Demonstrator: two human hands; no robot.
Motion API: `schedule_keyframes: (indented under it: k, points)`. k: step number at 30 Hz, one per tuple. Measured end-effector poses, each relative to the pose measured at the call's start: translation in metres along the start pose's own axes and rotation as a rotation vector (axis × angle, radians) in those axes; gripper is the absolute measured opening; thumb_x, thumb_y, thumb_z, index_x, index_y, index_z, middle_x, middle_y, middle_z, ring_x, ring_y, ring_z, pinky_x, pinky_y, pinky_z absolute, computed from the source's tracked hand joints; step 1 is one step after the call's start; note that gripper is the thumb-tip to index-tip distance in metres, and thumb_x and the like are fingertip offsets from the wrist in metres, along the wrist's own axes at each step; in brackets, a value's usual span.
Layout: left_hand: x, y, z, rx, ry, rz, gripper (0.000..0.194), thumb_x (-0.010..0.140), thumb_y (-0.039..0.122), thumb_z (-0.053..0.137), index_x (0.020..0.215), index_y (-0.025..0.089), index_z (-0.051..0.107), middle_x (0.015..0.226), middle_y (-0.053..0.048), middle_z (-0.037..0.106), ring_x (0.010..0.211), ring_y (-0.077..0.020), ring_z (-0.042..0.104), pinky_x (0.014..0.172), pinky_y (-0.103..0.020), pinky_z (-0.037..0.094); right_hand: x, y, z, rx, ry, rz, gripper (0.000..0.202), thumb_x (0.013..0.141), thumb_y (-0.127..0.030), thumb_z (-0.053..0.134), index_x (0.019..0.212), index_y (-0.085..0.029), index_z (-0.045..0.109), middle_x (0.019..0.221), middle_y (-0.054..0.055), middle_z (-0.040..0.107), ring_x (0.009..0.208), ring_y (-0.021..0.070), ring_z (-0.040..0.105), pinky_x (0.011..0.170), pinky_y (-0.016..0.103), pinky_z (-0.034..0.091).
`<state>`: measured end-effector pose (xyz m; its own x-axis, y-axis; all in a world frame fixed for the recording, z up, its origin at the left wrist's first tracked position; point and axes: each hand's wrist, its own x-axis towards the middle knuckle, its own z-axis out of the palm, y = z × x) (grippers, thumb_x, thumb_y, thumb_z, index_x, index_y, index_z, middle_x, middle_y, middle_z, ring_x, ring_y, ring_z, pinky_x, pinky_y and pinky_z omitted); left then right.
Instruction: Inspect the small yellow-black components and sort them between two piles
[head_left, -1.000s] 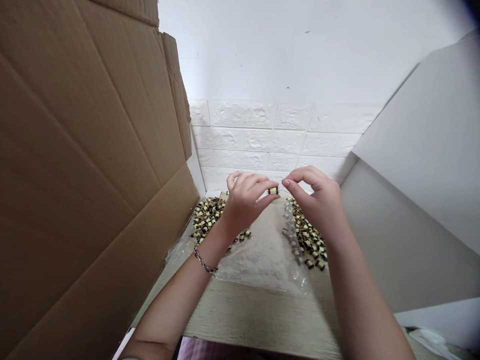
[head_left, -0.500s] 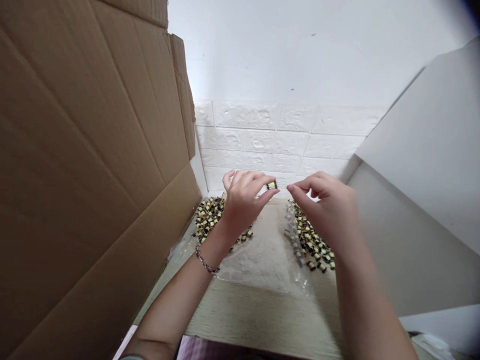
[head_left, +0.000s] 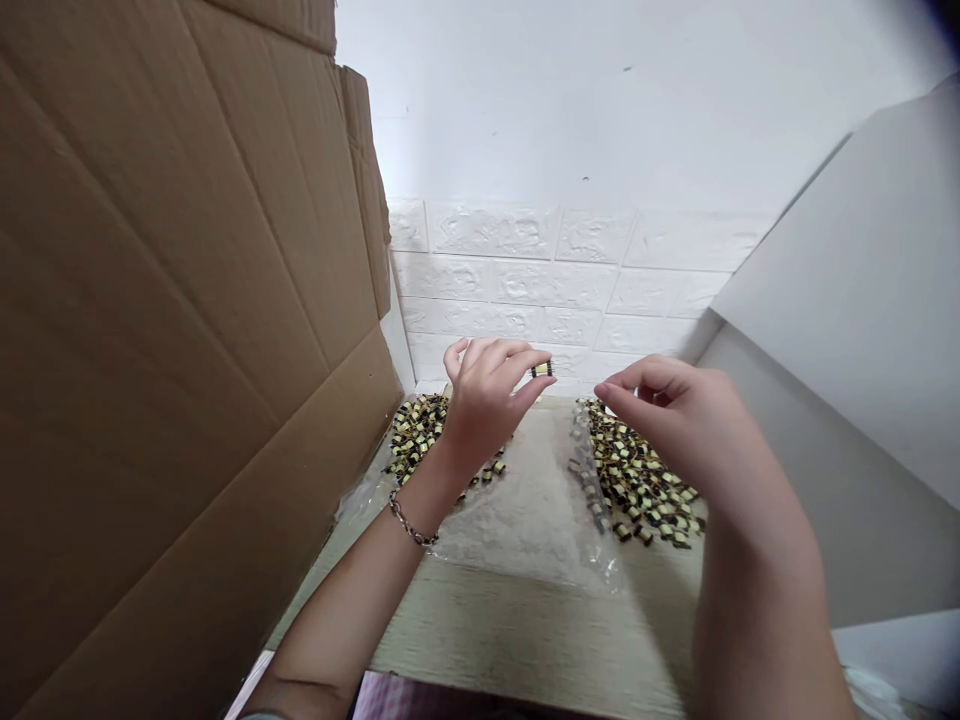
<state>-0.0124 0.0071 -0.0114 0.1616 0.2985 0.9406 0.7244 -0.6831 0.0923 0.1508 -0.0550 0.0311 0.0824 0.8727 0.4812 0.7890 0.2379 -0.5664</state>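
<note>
Between the thumb and index finger of my left hand (head_left: 484, 395) is a small transformer (head_left: 541, 370), with a yellow-wrapped middle and black ends with pins. It is held up above the table, in front of the white wall. My right hand (head_left: 660, 400) is a short way to the right, thumb and index fingertip pinched together. Whether anything thin sits in that pinch is too small to see. A pile of similar transformers (head_left: 637, 470) lies below my right hand, and another pile (head_left: 418, 430) is behind my left wrist, partly hidden by it.
A clear plastic bag (head_left: 525, 530) lies flat on the pale table (head_left: 517, 620) between the piles. A tall cardboard sheet (head_left: 187, 300) closes off the left side. White panels (head_left: 840, 350) stand at the right, and a brick-patterned wall (head_left: 517, 280) rises behind.
My right hand has moved right and slightly down, away from the transformer, its pinch still closed. My left hand has barely moved and keeps the transformer.
</note>
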Motion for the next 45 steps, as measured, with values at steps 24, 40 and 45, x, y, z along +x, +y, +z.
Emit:
schedule_keyframes:
  k: [24, 40, 45]
  points:
    - [-0.003, 0.003, 0.002, 0.009, -0.095, 0.059, 0.014, 0.076, 0.036, 0.055, 0.086, 0.027, 0.059, 0.084, 0.003, 0.063, 0.084, -0.0132, 0.054, 0.093, -0.038, 0.017, 0.015, 0.014, 0.030, -0.032, 0.220, -0.357, 0.015, 0.075, -0.035, 0.057, 0.071, -0.021, 0.059, 0.068, 0.000, 0.057, 0.060, 0.0122, 0.048, 0.057, 0.025, 0.034]
    - [0.000, 0.002, 0.000, -0.028, -0.109, 0.000, 0.015, 0.075, 0.039, 0.055, 0.085, 0.028, 0.059, 0.084, 0.004, 0.064, 0.084, -0.0131, 0.054, 0.092, -0.038, 0.017, 0.016, 0.017, 0.023, -0.089, 0.157, -0.418, 0.010, 0.076, -0.030, 0.057, 0.076, -0.021, 0.061, 0.077, 0.001, 0.058, 0.073, 0.0139, 0.053, 0.063, 0.026, 0.038]
    - [-0.001, 0.001, 0.001, -0.037, -0.122, 0.001, 0.016, 0.075, 0.039, 0.055, 0.085, 0.028, 0.059, 0.084, 0.004, 0.064, 0.085, -0.0134, 0.054, 0.092, -0.038, 0.017, 0.015, 0.016, 0.022, -0.078, 0.136, -0.419, 0.011, 0.079, -0.026, 0.052, 0.077, -0.021, 0.062, 0.078, 0.001, 0.058, 0.072, 0.0142, 0.053, 0.063, 0.026, 0.038]
